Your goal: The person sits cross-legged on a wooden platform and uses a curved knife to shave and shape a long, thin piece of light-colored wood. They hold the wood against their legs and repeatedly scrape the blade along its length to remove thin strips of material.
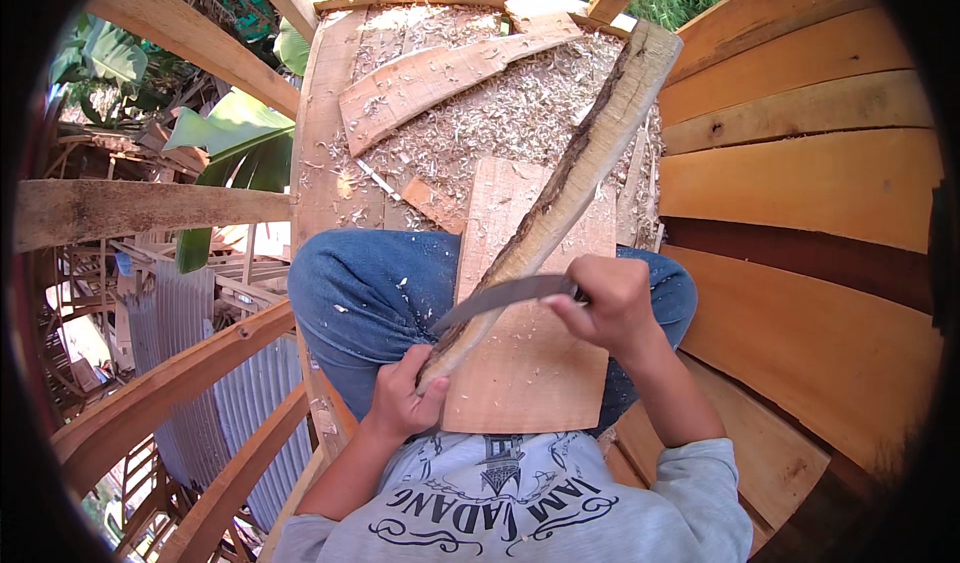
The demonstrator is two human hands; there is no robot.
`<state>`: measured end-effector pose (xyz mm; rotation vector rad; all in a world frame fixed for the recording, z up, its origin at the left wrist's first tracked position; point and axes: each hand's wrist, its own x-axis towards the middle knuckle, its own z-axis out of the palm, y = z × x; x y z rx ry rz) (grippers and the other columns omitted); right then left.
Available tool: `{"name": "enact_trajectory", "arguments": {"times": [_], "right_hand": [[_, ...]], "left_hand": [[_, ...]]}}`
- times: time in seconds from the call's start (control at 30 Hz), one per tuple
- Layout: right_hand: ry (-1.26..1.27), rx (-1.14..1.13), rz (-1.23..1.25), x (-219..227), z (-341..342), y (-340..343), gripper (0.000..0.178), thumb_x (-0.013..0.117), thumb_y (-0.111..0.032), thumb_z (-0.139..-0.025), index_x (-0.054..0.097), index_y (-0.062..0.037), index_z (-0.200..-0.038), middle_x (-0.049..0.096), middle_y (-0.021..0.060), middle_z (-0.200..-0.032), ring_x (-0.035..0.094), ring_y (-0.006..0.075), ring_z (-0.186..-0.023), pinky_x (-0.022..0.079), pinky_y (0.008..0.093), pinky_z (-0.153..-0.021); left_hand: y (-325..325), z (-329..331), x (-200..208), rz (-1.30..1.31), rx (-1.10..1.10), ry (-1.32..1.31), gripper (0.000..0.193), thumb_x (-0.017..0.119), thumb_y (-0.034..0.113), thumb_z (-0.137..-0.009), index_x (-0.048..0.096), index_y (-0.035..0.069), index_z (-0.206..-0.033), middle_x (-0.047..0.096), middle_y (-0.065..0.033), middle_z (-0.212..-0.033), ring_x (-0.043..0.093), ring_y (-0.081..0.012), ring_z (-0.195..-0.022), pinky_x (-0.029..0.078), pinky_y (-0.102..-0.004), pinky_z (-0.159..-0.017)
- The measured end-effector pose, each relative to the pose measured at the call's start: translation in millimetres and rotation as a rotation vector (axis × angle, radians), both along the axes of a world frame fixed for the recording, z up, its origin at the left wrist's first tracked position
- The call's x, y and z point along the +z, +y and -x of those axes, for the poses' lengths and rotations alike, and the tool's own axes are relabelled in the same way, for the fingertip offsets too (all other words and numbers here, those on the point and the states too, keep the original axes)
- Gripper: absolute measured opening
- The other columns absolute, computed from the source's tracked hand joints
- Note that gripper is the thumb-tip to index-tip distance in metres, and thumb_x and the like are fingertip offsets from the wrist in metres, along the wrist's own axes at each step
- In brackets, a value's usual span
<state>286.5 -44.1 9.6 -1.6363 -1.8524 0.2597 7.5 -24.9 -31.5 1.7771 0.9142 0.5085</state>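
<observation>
My left hand is closed round the near end of a long, rough plank with dark bark along one edge. The plank slants up and away to the right, over a wide flat board lying across my lap. In my right hand is the handle of a knife with a curved, dark grey blade. Its blade lies across the plank's lower part, pointing left, with the tip a little above my left hand. The handle is mostly hidden by my fingers.
Wood shavings cover the platform floor ahead. A curved wood piece, a small offcut and a thin white stick lie there. Wooden railing bars stand on the left, with corrugated sheets below; a plank wall rises on the right.
</observation>
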Motion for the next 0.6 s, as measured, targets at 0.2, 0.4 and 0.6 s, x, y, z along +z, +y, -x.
{"name": "enact_trajectory", "arguments": {"times": [0.2,0.4,0.6], "right_hand": [[-0.063,0.082,-0.044,5,3,1,0.040,0.069,-0.034,-0.081,0.048,-0.0066,-0.059,0.048,0.0065,-0.047,0.047,0.0194,-0.038,0.037,0.0313,-0.039],[0.829,-0.598,0.012,-4,-44,12,0.042,0.061,-0.031,-0.091,0.048,-0.0054,-0.061,0.039,-0.0040,-0.047,0.036,0.0042,-0.042,0.026,0.0257,-0.039],[0.838,-0.610,0.185,-27,-64,6,0.035,0.063,-0.026,-0.090,0.053,-0.0015,-0.066,0.038,-0.0070,-0.051,0.031,0.0020,-0.048,0.022,0.0246,-0.043]], "left_hand": [[-2,-1,4,0.005,-0.004,-0.003,0.023,0.058,0.016,-0.083,0.055,-0.003,-0.097,0.056,-0.0159,-0.066,0.061,-0.0298,-0.056,0.046,-0.0328,-0.052],[-6,1,3,0.000,-0.085,0.027,0.027,0.057,0.022,-0.084,0.055,-0.002,-0.096,0.055,-0.0161,-0.065,0.060,-0.0301,-0.054,0.045,-0.0334,-0.051],[-3,-4,5,0.068,-0.006,0.014,0.031,0.053,0.027,-0.089,0.052,-0.002,-0.096,0.047,-0.0102,-0.060,0.051,-0.0198,-0.050,0.041,-0.0306,-0.050]]}}
